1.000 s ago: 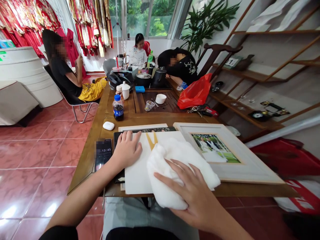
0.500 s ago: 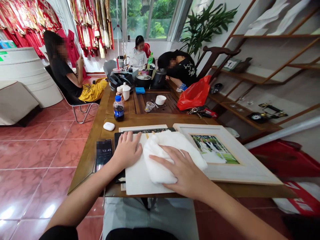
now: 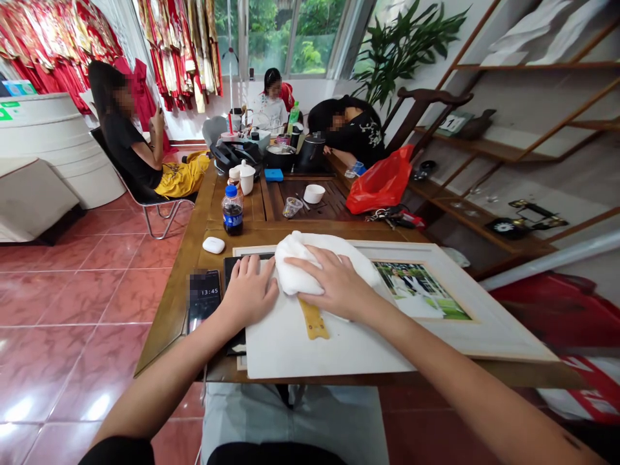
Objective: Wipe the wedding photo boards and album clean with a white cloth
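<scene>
Fingers (image 3: 310, 266) of the right hand (image 3: 336, 284) are spread and pressed down on a bunched white cloth (image 3: 303, 261), palm flat, so the cloth is pushed against the white board (image 3: 310, 345) beneath it. Fingers (image 3: 256, 268) of the left hand (image 3: 249, 290) lie loosely together, flat on the board's left edge, seemingly to keep it from sliding; they grip nothing.

The board lies at the near edge of the wooden table (image 3: 194, 248), right in front of the person. A yellow tab (image 3: 314, 320) shows on the board just below the right hand. The cloth sits at the board's far end, overlapping the edge of a white picture frame (image 3: 484, 316) that lies flat just to the right and holds a photo (image 3: 419, 290) of a couple. A darker sheet pokes out under the board's left side.

Beside the left hand lies a phone (image 3: 203, 300), screen up, and beyond it a small white case (image 3: 214, 245). Farther up the table stand a dark soda bottle (image 3: 233, 211), a white bowl (image 3: 314, 193) on a tea tray and a red bag (image 3: 380, 181). Three other people sit at the far end and left of the table, well apart from these hands. Red garments hang on the back wall.
</scene>
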A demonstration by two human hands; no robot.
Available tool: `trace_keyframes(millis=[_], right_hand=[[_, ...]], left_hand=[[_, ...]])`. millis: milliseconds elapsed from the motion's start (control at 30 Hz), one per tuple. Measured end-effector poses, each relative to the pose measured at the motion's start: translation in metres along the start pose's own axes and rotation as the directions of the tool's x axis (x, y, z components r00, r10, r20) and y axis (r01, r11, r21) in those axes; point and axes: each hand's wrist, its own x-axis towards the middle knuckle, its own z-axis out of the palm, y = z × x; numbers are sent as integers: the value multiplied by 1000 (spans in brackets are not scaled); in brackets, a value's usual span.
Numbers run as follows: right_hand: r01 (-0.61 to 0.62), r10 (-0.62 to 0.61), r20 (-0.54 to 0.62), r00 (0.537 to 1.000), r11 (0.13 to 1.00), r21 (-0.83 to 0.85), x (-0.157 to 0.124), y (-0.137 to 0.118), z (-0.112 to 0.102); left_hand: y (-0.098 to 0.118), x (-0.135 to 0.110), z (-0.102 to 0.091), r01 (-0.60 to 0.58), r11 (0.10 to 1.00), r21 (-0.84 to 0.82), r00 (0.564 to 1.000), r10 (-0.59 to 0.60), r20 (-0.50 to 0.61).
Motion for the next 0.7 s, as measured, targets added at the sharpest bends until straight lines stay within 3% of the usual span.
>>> trace_keyframes(millis=[200,367,700], right_hand=[[49,-49,30,998,999,15,-18,-3,-2],[164,-163,-12,986,986,9,-54,-12,1],[266,-269,-47,962,963,-52,-118,-35,8]], left_hand=[[1,0,-1,15,1000,18,1000,-15,5],[1,0,1,17,1000,26,1000,-17,-13],[-1,0,2,6,999,32,1000,-5,-23]])
